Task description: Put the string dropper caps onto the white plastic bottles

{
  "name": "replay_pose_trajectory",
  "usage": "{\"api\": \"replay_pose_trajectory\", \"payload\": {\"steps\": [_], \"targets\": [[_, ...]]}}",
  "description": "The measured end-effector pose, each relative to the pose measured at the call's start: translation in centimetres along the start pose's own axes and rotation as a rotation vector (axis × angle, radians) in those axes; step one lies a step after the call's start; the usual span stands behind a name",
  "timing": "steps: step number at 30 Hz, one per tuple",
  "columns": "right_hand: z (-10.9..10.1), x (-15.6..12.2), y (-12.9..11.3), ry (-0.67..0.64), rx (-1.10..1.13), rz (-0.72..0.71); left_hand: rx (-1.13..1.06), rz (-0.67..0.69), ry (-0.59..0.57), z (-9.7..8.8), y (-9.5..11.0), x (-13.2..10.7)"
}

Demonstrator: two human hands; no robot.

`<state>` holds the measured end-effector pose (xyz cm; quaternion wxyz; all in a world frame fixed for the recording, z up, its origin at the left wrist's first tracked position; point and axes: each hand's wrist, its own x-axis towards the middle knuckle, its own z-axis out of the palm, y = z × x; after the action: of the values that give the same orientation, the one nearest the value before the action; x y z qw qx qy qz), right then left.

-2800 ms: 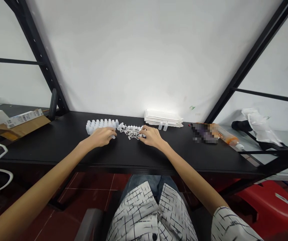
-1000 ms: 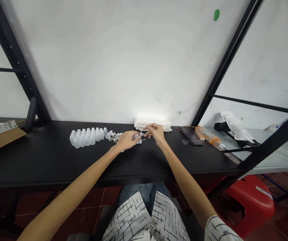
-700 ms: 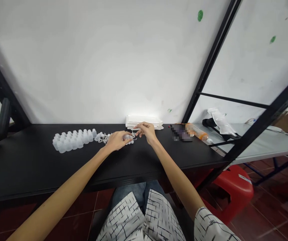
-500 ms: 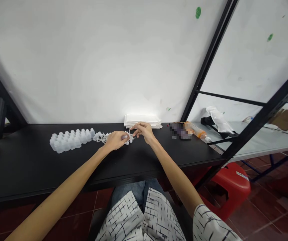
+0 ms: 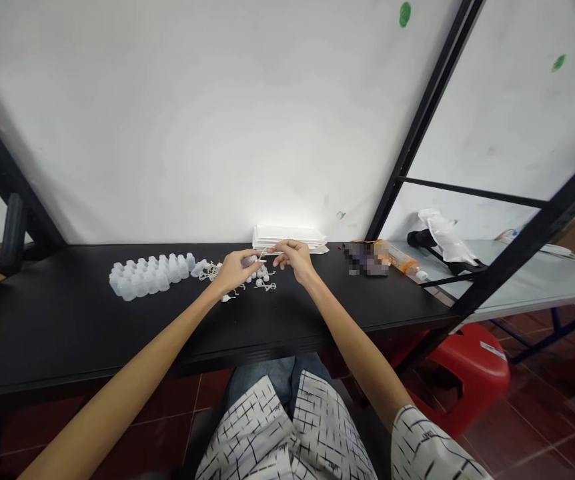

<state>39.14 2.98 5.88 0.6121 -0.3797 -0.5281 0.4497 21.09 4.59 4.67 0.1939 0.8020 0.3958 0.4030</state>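
My left hand (image 5: 235, 270) is closed on a small translucent whitish piece, perhaps a little bottle, mostly covered by the fingers. From it a thin white cord (image 5: 263, 253) runs up to my right hand (image 5: 295, 260), whose thumb and forefinger pinch its end. Both hands hover just above a loose pile of small white caps with cords (image 5: 266, 287) on the black table. Left of the hands stand several small translucent white bottles (image 5: 150, 277), packed in rows. A looped bundle of white cord (image 5: 209, 271) lies between those bottles and my left hand.
A stack of white sheets or flat packs (image 5: 290, 235) lies against the wall behind my hands. To the right are a blurred dark item and a clear bottle with orange parts (image 5: 402, 263). Black rack posts (image 5: 420, 127) rise at the right; a red stool (image 5: 472, 367) stands below.
My left hand has turned and opened slightly around its piece, and the cord now shows stretched between both hands. More loose caps and cords show beneath. The view has shifted a little.
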Motion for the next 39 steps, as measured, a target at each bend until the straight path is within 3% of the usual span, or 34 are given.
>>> {"api": "replay_pose_trajectory", "payload": {"steps": [7, 16, 21, 27, 32, 39], "targets": [[0.0, 0.3, 0.5, 0.022, -0.023, -0.028, -0.467, -0.17, -0.136, -0.3, 0.6, -0.1], [-0.3, 0.4, 0.7, 0.081, -0.045, -0.064, -0.726, -0.244, -0.107, -0.2, 0.1, 0.2], [0.0, 0.1, 0.4, -0.037, -0.074, 0.005, -0.56, -0.225, -0.039, -0.1, -0.4, 0.3], [0.2, 0.0, 1.0, -0.218, -0.184, 0.058, -0.198, -0.004, 0.038, 0.2, -0.7, 0.3], [0.3, -0.1, 1.3, -0.222, -0.241, 0.03, 0.027, 0.064, 0.06, 0.3, -0.6, 0.1], [0.6, -0.1, 1.8, -0.209, -0.251, -0.039, 0.182, 0.03, 0.09, 0.6, -0.8, -0.1]]}}
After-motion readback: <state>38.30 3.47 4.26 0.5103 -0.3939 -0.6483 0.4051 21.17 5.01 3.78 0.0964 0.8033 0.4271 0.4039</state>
